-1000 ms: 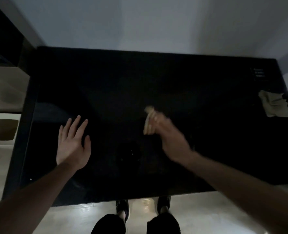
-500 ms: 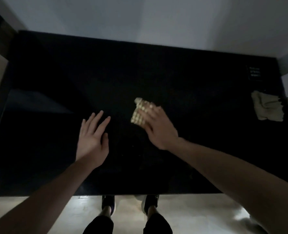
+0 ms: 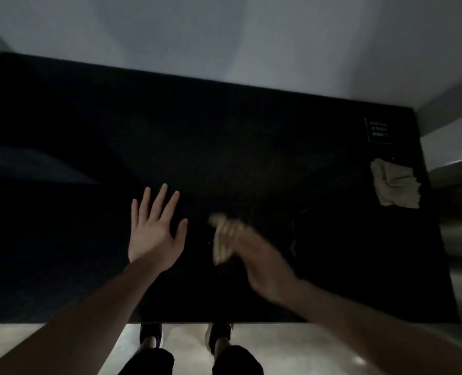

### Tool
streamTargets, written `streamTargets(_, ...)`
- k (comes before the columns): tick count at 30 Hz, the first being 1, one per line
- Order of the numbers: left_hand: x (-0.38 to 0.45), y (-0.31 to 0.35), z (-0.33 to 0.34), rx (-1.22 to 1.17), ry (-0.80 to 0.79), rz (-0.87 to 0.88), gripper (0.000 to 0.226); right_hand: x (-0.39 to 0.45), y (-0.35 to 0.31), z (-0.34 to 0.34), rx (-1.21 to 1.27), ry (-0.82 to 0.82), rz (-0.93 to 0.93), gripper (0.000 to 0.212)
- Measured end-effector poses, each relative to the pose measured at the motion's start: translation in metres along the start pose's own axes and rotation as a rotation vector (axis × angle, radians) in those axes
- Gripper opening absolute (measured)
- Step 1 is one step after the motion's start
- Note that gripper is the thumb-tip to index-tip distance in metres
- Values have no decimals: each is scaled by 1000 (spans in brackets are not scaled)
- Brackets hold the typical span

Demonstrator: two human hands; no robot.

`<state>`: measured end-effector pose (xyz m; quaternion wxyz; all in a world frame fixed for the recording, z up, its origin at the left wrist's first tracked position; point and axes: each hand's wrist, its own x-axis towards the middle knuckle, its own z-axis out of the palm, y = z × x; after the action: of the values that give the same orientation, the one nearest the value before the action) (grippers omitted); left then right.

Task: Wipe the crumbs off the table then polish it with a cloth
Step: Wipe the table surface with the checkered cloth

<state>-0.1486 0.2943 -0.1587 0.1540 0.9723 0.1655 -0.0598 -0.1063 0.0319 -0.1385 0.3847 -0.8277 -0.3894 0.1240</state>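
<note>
1. On the dark table [image 3: 251, 147], my right hand [image 3: 254, 255] presses the small cloth [image 3: 221, 239], blurred, its long axis running away from me.
2. My left hand [image 3: 154, 234] lies flat, fingers spread, just beside it.

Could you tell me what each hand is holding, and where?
The right hand holds a sponge from above, exact hold blurred; the left hand lies flat, holding nothing.
</note>
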Motion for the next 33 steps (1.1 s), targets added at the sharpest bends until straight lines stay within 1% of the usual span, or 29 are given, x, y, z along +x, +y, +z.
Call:
streamTargets(1, 0, 1, -1, 2, 2, -1, 68, 33, 14, -27, -128, 81, -9, 36)
streamTargets(2, -1, 2, -1, 4, 10, 0, 70, 60, 33, -50, -236, 123, -1, 43)
streamTargets(3, 0, 3, -1, 7, 19, 1, 72, 85, 56, -70, -295, 127, 12, 51)
streamTargets(5, 0, 3, -1, 16, 31, 2, 74, 131, 103, -104, -433, 125, 89, 58)
streamTargets(8, 1, 3, 0, 21, 43, -5, 75, 170, 146, -124, -463, 57, 328, 57)
streamTargets(10, 2, 4, 0, 18, 49, -7, 75, 176, 156, -118, -506, 32, 400, 56)
streamTargets(11, 3, 5, 0, 16, 52, -7, 75, 174, 157, -112, -536, 32, 407, 56)
streamTargets(13, 3, 6, 0, 17, 57, -12, 75, 167, 152, -100, -547, 13, 358, 56)
streamTargets(16, 3, 6, -1, 16, 48, -10, 75, 140, 134, -83, -545, -63, 196, 56)
streamTargets(18, 3, 5, -1, 18, 48, -18, 75, 108, 110, -65, -520, -111, 85, 58)
streamTargets(20, 3, 6, -2, 16, 49, -19, 75, 65, 80, -46, -442, -176, -10, 61)
streamTargets(23, 3, 6, -3, 10, 46, -25, 75, -22, 33, -11, -296, -299, -151, 54)
streamTargets(25, 3, 8, -4, 5, 50, -20, 76, -72, 12, 8, -334, -401, -233, 48)
streamTargets(27, 3, 8, -4, 6, 57, -21, 76, -99, 6, 13, -292, -426, -209, 52)
streamTargets(28, 3, 8, -5, 8, 56, -22, 76, -96, 2, 10, -257, -407, -207, 55)
streamTargets(29, 3, 8, -5, 7, 52, -21, 76, -87, 2, 6, -211, -391, -176, 53)
streamTargets(30, 3, 8, -5, 5, 49, -20, 76, -72, 4, 1, -121, -348, -114, 49)
streamTargets(31, 2, 8, -5, 5, 48, -23, 76, -50, 10, -10, 49, -289, 8, 47)
streamTargets(32, 3, 8, -5, 5, 47, -27, 76, -25, 19, -23, 114, -233, 72, 45)
streamTargets(33, 3, 8, -5, 3, 46, -28, 76, 4, 34, -43, 89, -140, 94, 43)
